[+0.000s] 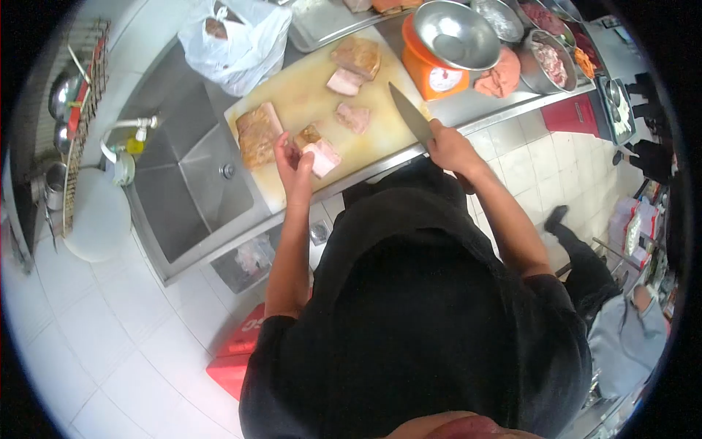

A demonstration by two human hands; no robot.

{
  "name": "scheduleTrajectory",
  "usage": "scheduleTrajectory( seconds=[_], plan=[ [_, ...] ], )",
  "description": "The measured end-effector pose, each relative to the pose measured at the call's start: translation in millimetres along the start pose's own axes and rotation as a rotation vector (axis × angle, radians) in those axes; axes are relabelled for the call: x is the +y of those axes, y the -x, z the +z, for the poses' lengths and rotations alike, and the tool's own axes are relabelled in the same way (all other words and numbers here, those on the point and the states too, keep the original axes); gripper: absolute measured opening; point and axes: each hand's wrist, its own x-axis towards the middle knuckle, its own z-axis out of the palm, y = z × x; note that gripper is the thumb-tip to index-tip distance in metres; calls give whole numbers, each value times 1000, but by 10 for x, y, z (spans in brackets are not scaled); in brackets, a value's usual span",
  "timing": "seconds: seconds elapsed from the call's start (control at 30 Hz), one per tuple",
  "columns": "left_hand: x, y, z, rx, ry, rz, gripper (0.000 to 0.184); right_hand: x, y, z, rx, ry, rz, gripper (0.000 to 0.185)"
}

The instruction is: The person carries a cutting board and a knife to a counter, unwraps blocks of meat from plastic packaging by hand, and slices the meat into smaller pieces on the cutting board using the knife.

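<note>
Head: knife (410,114) at edge of board (292,99)

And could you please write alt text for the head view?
A person's right hand grips a large knife at a cutting board's edge, the left hand by a cut piece of meat. More meat lies on the board, between a steel sink and an orange scale.

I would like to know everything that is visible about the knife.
The knife has a broad, dark grey, metal-looking blade tapering to a point. The right hand grips its handle, which is hidden. The blade slants over the right side of the cutting board, tip pointing forward and left; whether it touches the board is unclear.
</note>
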Motion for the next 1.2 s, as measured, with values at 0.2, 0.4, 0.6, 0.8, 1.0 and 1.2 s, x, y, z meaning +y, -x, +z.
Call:
scheduleTrajectory(
  seconds=[0.2, 0.4, 0.6, 0.8, 1.0, 1.2],
  plan=[
    [1006, -544, 805, -215, -337, 287, 68, 88, -166, -70, -86, 7, -10, 34],
    [1669, -1221, 2168, -390, -714, 636, 71, 252, -181, -108, -127, -28, -119, 37],
    [1584, -1400, 3265, -571, -1090, 655, 75, 490, -274, -16, -110, -67, -238, 36],
    [1228, -1406, 3598, -702, -1346, 530, 77, 570, -317, -72, -141, -108, -234, 33],
    [1025, -1504, 3711, -651, -1367, 579, 88, 606, -329, -141, -158, -91, -285, 33],
    [853, -1521, 3715, -618, -1299, 658, 84, 656, -361, -134, -153, -119, -314, 32]
  ],
)
